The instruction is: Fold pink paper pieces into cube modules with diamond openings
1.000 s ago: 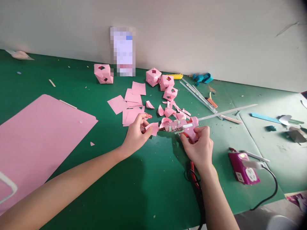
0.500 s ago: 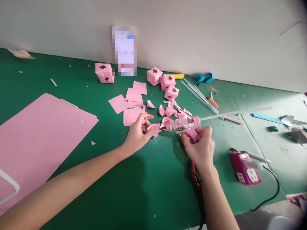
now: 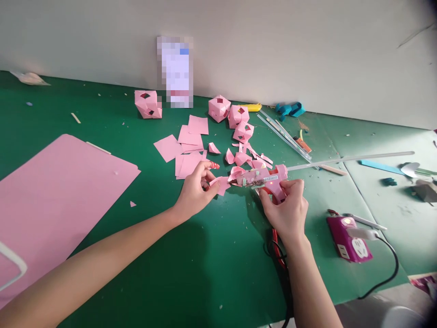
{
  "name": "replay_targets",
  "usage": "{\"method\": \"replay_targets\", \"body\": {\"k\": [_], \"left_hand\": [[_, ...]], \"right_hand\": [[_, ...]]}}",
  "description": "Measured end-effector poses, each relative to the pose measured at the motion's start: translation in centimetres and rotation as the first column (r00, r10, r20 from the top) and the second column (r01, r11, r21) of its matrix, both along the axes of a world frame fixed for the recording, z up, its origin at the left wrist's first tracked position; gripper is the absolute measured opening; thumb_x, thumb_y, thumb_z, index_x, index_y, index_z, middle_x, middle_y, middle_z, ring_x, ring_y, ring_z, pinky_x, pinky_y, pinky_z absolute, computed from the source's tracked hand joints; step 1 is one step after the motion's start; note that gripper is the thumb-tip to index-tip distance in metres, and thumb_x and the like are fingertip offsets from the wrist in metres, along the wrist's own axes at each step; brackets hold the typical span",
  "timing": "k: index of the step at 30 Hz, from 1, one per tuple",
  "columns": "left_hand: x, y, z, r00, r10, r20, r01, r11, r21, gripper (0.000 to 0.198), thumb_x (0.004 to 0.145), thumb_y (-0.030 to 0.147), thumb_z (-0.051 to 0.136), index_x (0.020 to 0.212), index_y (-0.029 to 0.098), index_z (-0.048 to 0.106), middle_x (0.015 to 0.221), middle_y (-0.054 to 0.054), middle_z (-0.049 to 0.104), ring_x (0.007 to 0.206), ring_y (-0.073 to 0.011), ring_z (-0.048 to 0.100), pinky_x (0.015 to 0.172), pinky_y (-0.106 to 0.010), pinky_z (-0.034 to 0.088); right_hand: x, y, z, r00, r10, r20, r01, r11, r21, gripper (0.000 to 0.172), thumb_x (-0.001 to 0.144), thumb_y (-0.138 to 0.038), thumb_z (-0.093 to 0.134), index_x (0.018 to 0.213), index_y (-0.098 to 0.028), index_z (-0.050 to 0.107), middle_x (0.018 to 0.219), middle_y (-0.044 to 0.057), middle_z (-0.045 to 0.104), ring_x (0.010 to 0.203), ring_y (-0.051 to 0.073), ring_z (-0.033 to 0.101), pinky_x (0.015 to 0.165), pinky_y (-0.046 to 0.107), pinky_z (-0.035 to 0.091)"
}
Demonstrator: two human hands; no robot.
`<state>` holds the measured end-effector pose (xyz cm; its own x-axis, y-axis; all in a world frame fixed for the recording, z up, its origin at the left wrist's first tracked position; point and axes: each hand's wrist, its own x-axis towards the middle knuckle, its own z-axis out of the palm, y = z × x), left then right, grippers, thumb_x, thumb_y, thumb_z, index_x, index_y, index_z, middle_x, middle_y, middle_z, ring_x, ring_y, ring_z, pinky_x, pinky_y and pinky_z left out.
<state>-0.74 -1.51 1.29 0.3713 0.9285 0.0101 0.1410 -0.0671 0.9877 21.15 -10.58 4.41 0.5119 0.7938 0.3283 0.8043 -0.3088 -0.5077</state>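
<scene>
My left hand [image 3: 196, 187] pinches a small piece of pink paper [image 3: 223, 186] between thumb and fingers. My right hand [image 3: 286, 205] is wrapped round the handle of a pink hot glue gun [image 3: 261, 177], whose nozzle meets the paper's right edge. A long clear glue stick [image 3: 351, 158] sticks out of the gun's back. Just beyond lie curled pink paper scraps [image 3: 242, 158]. Square pink paper sheets [image 3: 191, 164] lie in an overlapping group behind my left hand. Folded pink paper shapes with diamond openings [image 3: 219, 108] stand farther back, another one [image 3: 146, 105] to their left.
A large pink sheet [image 3: 68, 196] covers the table's left side. At the right sits a purple power socket [image 3: 350, 241] with a plugged-in cable. Spare glue sticks [image 3: 283, 136], a yellow cutter [image 3: 251, 108] and a teal object [image 3: 290, 110] lie near the wall. A blurred screen [image 3: 177, 75] leans there.
The glue stick behind the gun now reaches farther to the right. My right hand and the glue gun have shifted very slightly right; the left hand stays put with the paper.
</scene>
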Motion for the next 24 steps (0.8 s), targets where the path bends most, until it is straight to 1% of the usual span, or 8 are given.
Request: {"method": "replay_targets", "body": {"k": [5,9,12,14,18,20,22,24], "left_hand": [[0.0,0.0,0.0,1.0,-0.004,0.003,0.004,1.0,0.013,0.038,0.086,0.028,0.068,0.119,0.023,0.05,0.077,0.004,0.06,0.069,-0.0133,0.06,0.064,-0.027,0.051],[0.0,0.0,0.2,1.0,-0.009,0.007,0.009,1.0,0.008,0.037,0.085,0.027,0.068,0.117,0.022,0.05,0.077,0.004,0.06,0.069,-0.0133,0.059,0.064,-0.027,0.051],[-0.1,0.0,0.3,1.0,-0.016,0.024,0.016,1.0,0.002,0.035,0.086,0.027,0.068,0.116,0.023,0.051,0.077,0.004,0.059,0.069,-0.0132,0.06,0.063,-0.026,0.05],[-0.1,0.0,0.4,0.999,-0.015,0.04,0.015,1.0,-0.002,0.033,0.086,0.026,0.068,0.114,0.023,0.052,0.077,0.004,0.059,0.069,-0.0132,0.06,0.063,-0.026,0.05],[0.0,0.1,0.5,0.998,0.009,0.065,-0.008,1.0,-0.02,0.032,0.084,0.026,0.069,0.111,0.023,0.053,0.077,0.003,0.059,0.069,-0.0133,0.06,0.062,-0.026,0.05],[0.0,0.1,0.5,0.997,0.019,0.077,-0.017,1.0,-0.021,0.031,0.084,0.026,0.07,0.11,0.023,0.053,0.076,0.004,0.059,0.07,-0.0138,0.06,0.064,-0.027,0.052],[0.1,0.1,0.6,0.995,0.019,0.095,-0.018,1.0,-0.017,0.03,0.084,0.026,0.069,0.109,0.023,0.053,0.074,0.004,0.058,0.071,-0.014,0.06,0.066,-0.028,0.052],[0.0,0.1,0.6,0.994,0.011,0.111,-0.009,1.0,-0.013,0.028,0.085,0.026,0.069,0.108,0.023,0.054,0.073,0.004,0.058,0.071,-0.0137,0.06,0.07,-0.028,0.053]], "right_hand": [[0.1,0.1,-0.1,0.999,-0.025,-0.038,0.025,1.0,-0.008,0.044,0.071,-0.05,0.073,0.093,-0.029,0.042,0.088,0.001,0.066,0.059,0.018,0.06,0.058,0.033,0.047],[0.7,0.3,0.3,0.995,-0.059,-0.084,0.059,0.998,-0.006,0.046,0.069,-0.051,0.075,0.091,-0.029,0.04,0.075,-0.004,0.06,0.054,0.017,0.055,0.057,0.031,0.045],[2.3,0.6,0.5,0.981,-0.17,-0.092,0.172,0.985,0.019,0.045,0.071,-0.05,0.075,0.09,-0.029,0.039,0.068,-0.006,0.057,0.054,0.017,0.053,0.059,0.032,0.044],[4.1,0.7,0.3,0.965,-0.254,-0.069,0.256,0.967,0.015,0.045,0.072,-0.051,0.074,0.089,-0.029,0.04,0.069,-0.005,0.057,0.059,0.019,0.054,0.064,0.034,0.045],[8.0,0.8,-1.1,0.935,-0.355,0.027,0.354,0.935,0.019,0.043,0.071,-0.054,0.072,0.089,-0.028,0.043,0.08,0.002,0.059,0.079,0.029,0.057,0.082,0.049,0.05],[9.5,0.6,-1.8,0.922,-0.382,0.072,0.383,0.924,-0.01,0.04,0.074,-0.055,0.069,0.089,-0.027,0.047,0.086,0.007,0.06,0.09,0.034,0.058,0.092,0.057,0.049],[10.2,0.4,-2.1,0.91,-0.399,0.111,0.411,0.902,-0.13,0.04,0.076,-0.056,0.068,0.093,-0.022,0.054,0.096,0.015,0.062,0.102,0.04,0.058,0.098,0.062,0.046],[10.1,0.1,-1.8,0.904,-0.401,0.146,0.426,0.873,-0.237,0.047,0.079,-0.058,0.068,0.098,-0.016,0.061,0.108,0.024,0.062,0.114,0.045,0.055,0.101,0.065,0.044]]}}
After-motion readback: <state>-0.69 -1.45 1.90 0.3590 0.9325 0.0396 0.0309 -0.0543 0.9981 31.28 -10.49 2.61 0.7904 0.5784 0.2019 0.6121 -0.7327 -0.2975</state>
